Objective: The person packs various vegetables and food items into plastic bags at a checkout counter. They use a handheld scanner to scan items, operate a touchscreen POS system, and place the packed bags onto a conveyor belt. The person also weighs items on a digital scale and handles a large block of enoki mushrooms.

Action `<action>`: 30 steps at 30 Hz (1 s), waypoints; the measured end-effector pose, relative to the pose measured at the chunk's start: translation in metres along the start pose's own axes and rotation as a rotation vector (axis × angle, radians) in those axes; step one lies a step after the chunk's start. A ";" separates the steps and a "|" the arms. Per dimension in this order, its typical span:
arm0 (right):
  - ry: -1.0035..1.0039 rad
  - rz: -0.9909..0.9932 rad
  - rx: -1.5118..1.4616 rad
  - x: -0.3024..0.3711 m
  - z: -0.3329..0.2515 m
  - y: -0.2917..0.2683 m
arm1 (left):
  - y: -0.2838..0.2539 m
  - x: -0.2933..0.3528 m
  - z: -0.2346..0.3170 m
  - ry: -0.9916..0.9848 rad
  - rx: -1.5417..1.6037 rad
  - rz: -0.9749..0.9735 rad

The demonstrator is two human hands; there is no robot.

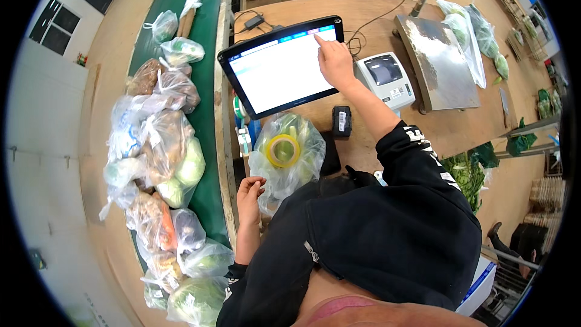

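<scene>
With its index finger stretched out, my right hand (336,63) reaches to the upper right of a lit touchscreen monitor (281,69). Its fingertip is at the screen's top bar, and the hand holds nothing. My left hand (249,192) hovers beside a clear plastic bag (263,169) of green vegetables, fingers loosely curled and apart, with nothing visible in them. On the bag lies a yellow roll of tape (295,151). A white label printer (390,85) stands right of the monitor, and a small black box (341,122) sits below it.
Left of me a green conveyor belt (209,206) carries several bagged vegetables (166,145). A metal weighing platform (439,63) is on the wooden table (375,18) at the right, with bagged greens (484,30) beyond. Cables (357,39) run behind the monitor. A person's leg (508,248) shows at lower right.
</scene>
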State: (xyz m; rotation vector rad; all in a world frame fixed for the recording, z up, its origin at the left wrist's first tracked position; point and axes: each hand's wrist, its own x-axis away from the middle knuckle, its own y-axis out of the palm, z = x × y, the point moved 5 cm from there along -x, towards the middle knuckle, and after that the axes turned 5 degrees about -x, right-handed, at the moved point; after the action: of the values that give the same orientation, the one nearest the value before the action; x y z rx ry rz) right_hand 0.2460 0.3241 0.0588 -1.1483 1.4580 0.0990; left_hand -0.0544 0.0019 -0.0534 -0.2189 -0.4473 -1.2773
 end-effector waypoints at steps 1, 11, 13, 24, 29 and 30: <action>0.022 -0.011 -0.005 0.001 0.001 -0.001 | 0.000 0.006 -0.002 0.008 -0.008 0.026; 0.064 -0.109 0.078 0.004 0.005 0.006 | 0.009 0.045 -0.031 -0.045 -0.004 0.089; 0.067 -0.127 0.072 0.007 -0.003 0.005 | 0.009 0.048 -0.032 -0.050 0.005 0.092; -0.151 -1.012 -0.182 0.111 -0.078 0.055 | 0.013 0.054 -0.036 -0.041 -0.032 0.013; -0.100 -0.804 -0.138 0.112 -0.076 0.063 | 0.020 0.054 -0.033 -0.009 -0.072 -0.036; -0.111 -0.742 -0.138 0.113 -0.072 0.066 | 0.020 0.054 -0.035 -0.008 -0.075 -0.043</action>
State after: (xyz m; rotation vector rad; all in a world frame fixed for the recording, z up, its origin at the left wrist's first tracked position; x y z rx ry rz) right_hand 0.1737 0.2464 -0.0460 -1.7006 0.8649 -0.2535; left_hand -0.0162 -0.0531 -0.0591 -0.2786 -0.4129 -1.3368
